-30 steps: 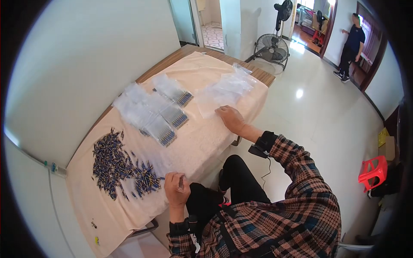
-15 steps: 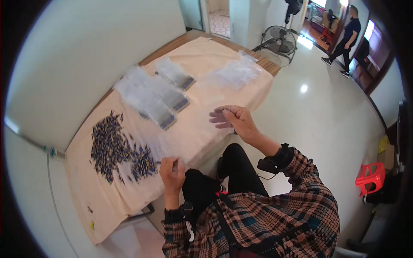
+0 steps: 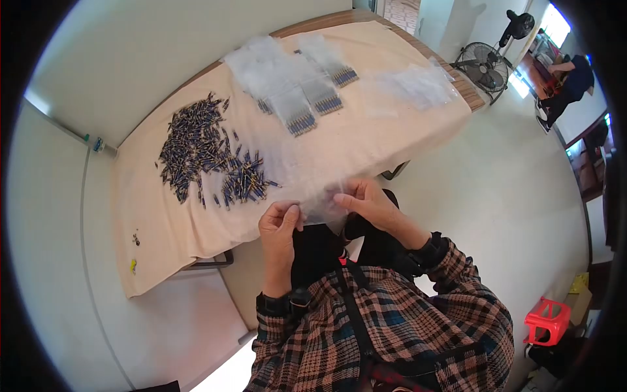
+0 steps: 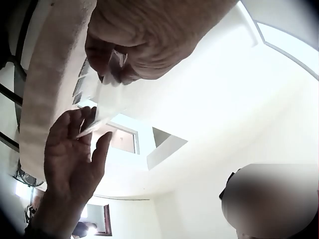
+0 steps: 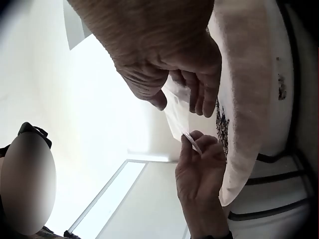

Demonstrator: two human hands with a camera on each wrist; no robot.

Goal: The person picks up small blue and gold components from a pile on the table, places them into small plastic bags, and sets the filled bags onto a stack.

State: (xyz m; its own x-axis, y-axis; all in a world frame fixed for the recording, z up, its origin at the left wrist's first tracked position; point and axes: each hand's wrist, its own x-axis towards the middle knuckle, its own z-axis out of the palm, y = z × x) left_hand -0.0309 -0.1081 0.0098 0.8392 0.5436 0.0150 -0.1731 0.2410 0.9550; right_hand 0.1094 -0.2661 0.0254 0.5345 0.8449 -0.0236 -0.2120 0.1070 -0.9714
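Observation:
In front of my lap, at the table's near edge, a clear plastic bag [image 3: 320, 208] spans both hands. My left hand [image 3: 279, 225] pinches one edge of it between thumb and curled fingers. On the other side is my right hand [image 3: 373, 206], its thumb and fingers parted around the film. In the left wrist view the bag's edge [image 4: 92, 130] lies against those right fingers. The bag looks flat, with nothing visible inside. Left of the hands, a heap of small dark blue and brass-coloured cylindrical pieces [image 3: 192, 147] spreads over the cloth [image 3: 366, 140].
Several filled clear bags [image 3: 300, 114] with rows of the pieces lie overlapping at the back. Loose clear bags [image 3: 418, 88] lie at the right end. A yellow item [image 3: 133, 266] sits at the left corner. Beyond are a fan [image 3: 483, 65], another person [image 3: 568, 85] and a red stool [image 3: 547, 321].
The right hand has brought the bag back from the loose bags towards the left hand. The left hand now pinches its edge. The head view has shifted, and the person in the background has moved.

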